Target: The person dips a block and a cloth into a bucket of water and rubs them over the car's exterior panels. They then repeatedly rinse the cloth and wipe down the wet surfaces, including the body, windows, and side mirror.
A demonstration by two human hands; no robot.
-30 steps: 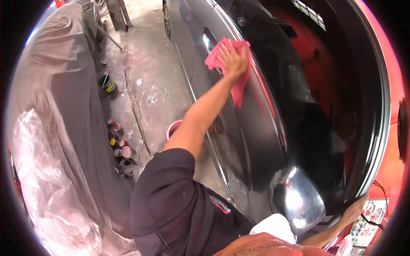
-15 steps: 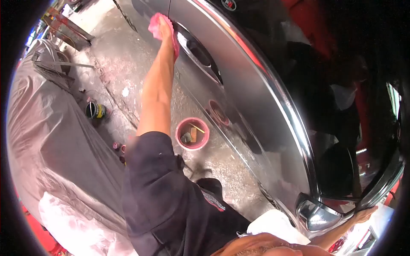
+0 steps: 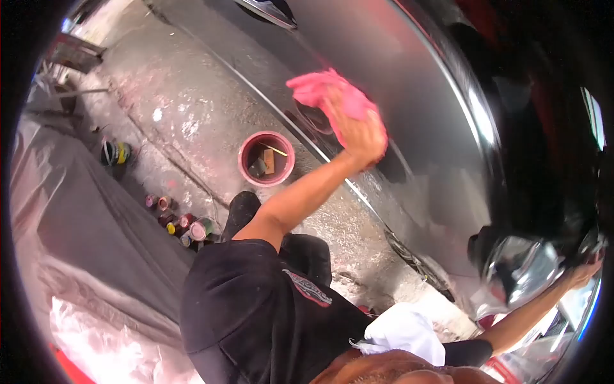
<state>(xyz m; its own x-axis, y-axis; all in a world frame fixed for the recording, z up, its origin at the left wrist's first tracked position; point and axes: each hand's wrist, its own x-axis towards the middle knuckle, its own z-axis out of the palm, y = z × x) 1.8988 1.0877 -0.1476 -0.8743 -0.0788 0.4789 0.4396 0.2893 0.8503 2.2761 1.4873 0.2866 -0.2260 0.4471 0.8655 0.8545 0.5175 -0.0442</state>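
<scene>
My left hand [image 3: 361, 134] is closed on a bright pink cloth [image 3: 329, 93] and presses it against the dark grey car door [image 3: 403, 83]. The cloth is bunched over the fingers and slightly blurred. Above it, at the top edge, shows part of the door handle [image 3: 272, 13]. At the far right my right hand [image 3: 583, 274] rests against the car's dark edge beyond the chrome side mirror [image 3: 521, 265]. Its fingers look stretched out, though they are small and dim there.
A pink bucket [image 3: 244, 160] holding blocks and a yellow stick stands on the wet concrete floor [image 3: 192, 83]. Several small cans [image 3: 201, 228] and a black can [image 3: 116, 153] lie to the left. Beside them is a grey cover [image 3: 96, 217]. White cloth [image 3: 406, 333] hangs near my shoulder.
My left hand has moved the pink cloth from beside the door handle down and right along the door. My view has shifted, and my right hand appears higher at the right edge.
</scene>
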